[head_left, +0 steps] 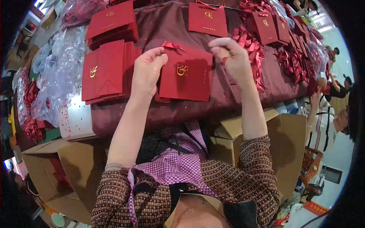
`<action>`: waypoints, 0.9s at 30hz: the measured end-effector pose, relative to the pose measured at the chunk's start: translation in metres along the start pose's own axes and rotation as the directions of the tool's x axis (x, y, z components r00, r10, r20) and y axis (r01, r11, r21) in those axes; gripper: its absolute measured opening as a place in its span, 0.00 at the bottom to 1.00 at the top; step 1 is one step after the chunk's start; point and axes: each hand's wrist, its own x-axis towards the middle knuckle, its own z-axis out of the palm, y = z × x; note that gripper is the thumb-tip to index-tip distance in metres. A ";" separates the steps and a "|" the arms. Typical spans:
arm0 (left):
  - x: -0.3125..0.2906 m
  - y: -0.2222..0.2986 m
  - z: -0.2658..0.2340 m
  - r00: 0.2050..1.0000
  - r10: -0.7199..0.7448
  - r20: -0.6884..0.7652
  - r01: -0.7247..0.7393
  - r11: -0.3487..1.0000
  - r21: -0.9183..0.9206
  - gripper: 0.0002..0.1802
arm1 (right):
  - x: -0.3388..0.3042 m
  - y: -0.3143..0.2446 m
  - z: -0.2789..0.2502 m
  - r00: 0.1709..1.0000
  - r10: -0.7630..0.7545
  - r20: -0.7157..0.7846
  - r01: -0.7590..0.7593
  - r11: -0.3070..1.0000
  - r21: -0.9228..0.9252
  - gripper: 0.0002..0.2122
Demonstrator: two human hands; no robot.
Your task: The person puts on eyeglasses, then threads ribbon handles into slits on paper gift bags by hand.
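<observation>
A flat dark-red paper bag point(186, 76) with a gold emblem lies on the table in front of me. On its upper left edge is a shiny red ribbon point(173, 46). My left hand point(147, 70) is closed in a pinch beside that ribbon, at the bag's left side; what its fingertips hold is hidden. My right hand point(232, 59) is raised off the bag's upper right corner, fingers curled in. A small red bit shows at its fingers, too little to name. Left of my left hand lies a stack of red bags point(104, 72).
Another bag stack point(112, 22) lies behind it, and a further bag point(207, 18) at the back. Loose red ribbons point(253, 57) lie to the right. Crumpled clear plastic point(57, 76) is at the left. Cardboard boxes point(285, 140) flank me below the table; a co-worker point(323, 114) is at the right.
</observation>
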 end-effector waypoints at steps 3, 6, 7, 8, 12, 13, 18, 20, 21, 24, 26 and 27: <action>0.000 0.000 -0.004 1.000 -0.002 0.011 0.002 1.000 -0.003 0.13 | -0.003 -0.027 0.028 0.974 0.007 0.226 -0.010 1.000 0.012 0.09; 0.000 0.001 0.000 0.998 -0.004 0.058 0.004 1.000 -0.005 0.13 | -0.002 -0.016 0.043 0.964 -0.064 0.258 0.053 0.997 0.050 0.09; -0.001 0.003 0.001 0.998 -0.008 0.067 0.008 1.000 -0.004 0.13 | -0.001 -0.019 0.047 0.975 -0.010 0.222 0.013 1.000 -0.013 0.08; -0.002 0.004 0.001 0.997 -0.011 0.076 0.012 1.000 -0.003 0.13 | 0.000 -0.021 0.050 0.982 0.042 0.183 -0.028 0.997 -0.075 0.08; -0.003 0.004 0.000 0.998 0.014 0.067 -0.015 1.000 0.025 0.13 | 0.001 -0.012 0.059 0.958 -0.279 0.070 0.287 0.932 -0.222 0.06; -0.004 0.004 0.000 0.996 0.013 0.091 -0.018 0.999 0.051 0.13 | 0.002 -0.008 0.060 0.958 -0.277 0.070 0.285 0.932 -0.223 0.06; -0.007 0.008 0.001 0.990 0.016 0.137 -0.026 0.997 0.072 0.12 | 0.001 -0.001 0.066 0.929 -0.370 -0.027 0.356 0.909 -0.216 0.05; -0.007 0.008 0.002 0.990 0.027 0.141 -0.038 0.996 0.077 0.12 | 0.001 -0.003 0.067 0.932 -0.359 -0.049 0.344 0.919 -0.192 0.06; -0.007 0.007 0.003 0.989 0.026 0.142 -0.037 0.996 0.078 0.12 | 0.001 -0.004 0.068 0.935 -0.348 -0.070 0.332 0.928 -0.167 0.06; -0.008 0.006 0.004 0.987 0.055 0.148 -0.061 0.997 0.042 0.10 | 0.004 -0.001 0.070 0.922 -0.378 -0.080 0.359 0.915 -0.185 0.06; -0.009 0.007 0.005 0.987 0.070 0.144 -0.078 0.996 0.051 0.09 | 0.003 0.000 0.070 0.904 -0.422 -0.066 0.395 0.885 -0.245 0.06; -0.010 0.008 0.006 0.987 0.070 0.143 -0.078 0.996 0.051 0.09 | 0.003 0.000 0.070 0.884 -0.465 -0.050 0.430 0.850 -0.305 0.06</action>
